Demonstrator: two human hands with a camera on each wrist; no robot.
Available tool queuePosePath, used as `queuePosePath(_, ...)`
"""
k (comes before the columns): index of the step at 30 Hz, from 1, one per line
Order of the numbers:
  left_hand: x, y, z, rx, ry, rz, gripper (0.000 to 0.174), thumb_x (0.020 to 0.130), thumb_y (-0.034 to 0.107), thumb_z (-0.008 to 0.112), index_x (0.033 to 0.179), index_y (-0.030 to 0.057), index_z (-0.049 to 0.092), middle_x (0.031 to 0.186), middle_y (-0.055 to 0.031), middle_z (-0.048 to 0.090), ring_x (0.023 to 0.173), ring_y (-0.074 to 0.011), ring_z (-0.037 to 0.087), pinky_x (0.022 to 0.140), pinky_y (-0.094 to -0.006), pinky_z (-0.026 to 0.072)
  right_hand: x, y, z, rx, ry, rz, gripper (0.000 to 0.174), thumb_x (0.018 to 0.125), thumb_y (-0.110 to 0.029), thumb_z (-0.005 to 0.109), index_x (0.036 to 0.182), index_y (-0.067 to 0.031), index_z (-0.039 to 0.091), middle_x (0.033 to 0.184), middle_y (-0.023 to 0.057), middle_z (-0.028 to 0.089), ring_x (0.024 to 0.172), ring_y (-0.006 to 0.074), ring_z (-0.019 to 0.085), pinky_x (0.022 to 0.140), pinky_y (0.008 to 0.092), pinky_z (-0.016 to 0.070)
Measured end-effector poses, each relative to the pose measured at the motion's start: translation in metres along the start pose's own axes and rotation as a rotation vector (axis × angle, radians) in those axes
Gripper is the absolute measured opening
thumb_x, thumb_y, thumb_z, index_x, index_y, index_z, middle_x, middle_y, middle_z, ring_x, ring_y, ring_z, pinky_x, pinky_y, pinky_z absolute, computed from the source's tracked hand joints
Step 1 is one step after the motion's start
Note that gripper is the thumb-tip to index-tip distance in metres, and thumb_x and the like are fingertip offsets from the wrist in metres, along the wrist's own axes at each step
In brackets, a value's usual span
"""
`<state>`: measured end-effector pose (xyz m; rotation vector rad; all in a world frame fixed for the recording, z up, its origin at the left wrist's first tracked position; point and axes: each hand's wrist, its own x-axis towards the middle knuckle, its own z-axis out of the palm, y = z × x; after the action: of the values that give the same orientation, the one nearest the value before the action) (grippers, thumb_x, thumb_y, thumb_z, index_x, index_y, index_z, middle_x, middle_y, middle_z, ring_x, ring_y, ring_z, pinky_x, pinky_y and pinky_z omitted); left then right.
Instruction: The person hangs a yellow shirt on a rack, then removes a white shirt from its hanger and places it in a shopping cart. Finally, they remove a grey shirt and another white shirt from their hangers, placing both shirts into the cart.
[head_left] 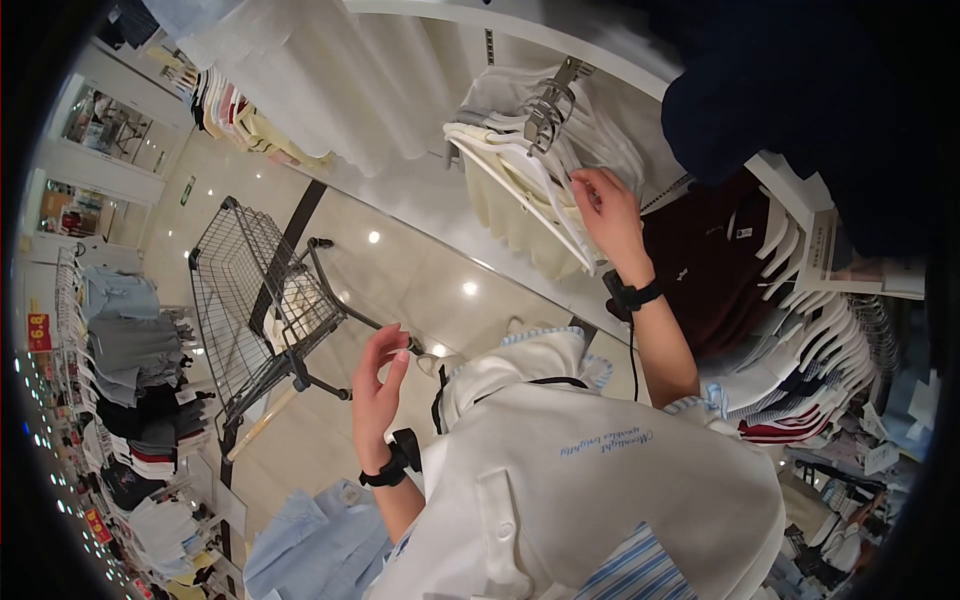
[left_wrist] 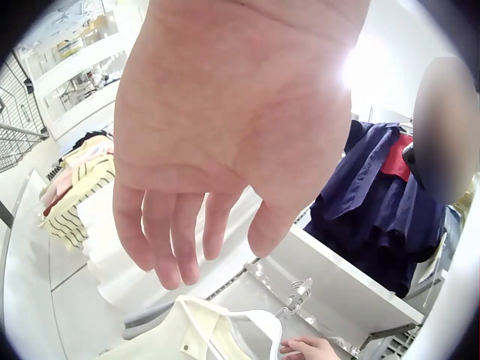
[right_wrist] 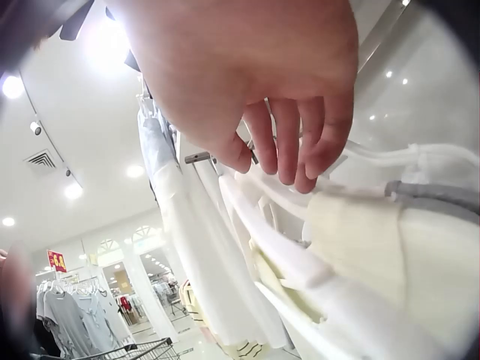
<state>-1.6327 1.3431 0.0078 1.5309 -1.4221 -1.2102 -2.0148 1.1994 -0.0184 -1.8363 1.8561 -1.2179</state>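
Observation:
In the head view my left hand (head_left: 378,385) hangs in the air in front of my body, fingers extended and holding nothing. Its palm and loosely spread fingers fill the middle of the left wrist view. My right hand (head_left: 608,215) is at the rail, right beside a white hanger (head_left: 535,190). The fingers are loosely bent, with their tips just over the hangers in the right wrist view. Pale yellow garments (head_left: 492,205) hang from these white hangers, and a pale yellow collar area (right_wrist: 356,240) shows below the fingertips.
A wire shopping cart (head_left: 240,300) stands on the tiled floor at left, with a pale item inside. Dark maroon garments (head_left: 700,265) hang right of my right hand. White fabric (head_left: 350,80) hangs beyond the rail. A light blue shirt (head_left: 320,540) lies near my left forearm.

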Motion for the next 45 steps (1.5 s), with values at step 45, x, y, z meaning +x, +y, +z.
queuePosePath(45,-0.024,-0.041,-0.097,-0.005,-0.548,0.204,0.038,0.101,0.011,0.066,0.138,0.0046,0.06,0.123,-0.0087,0.071,0.115,-0.0189,0.066,0.097,-0.0336,0.0519,-0.312,-0.169,-0.078,-0.237,-0.03,0.482,0.019,0.106,-0.018,0.059,0.104,0.0005,0.057,0.081,0.017,0.061,0.069,0.0266,0.055,0.065,0.0361,0.0457)
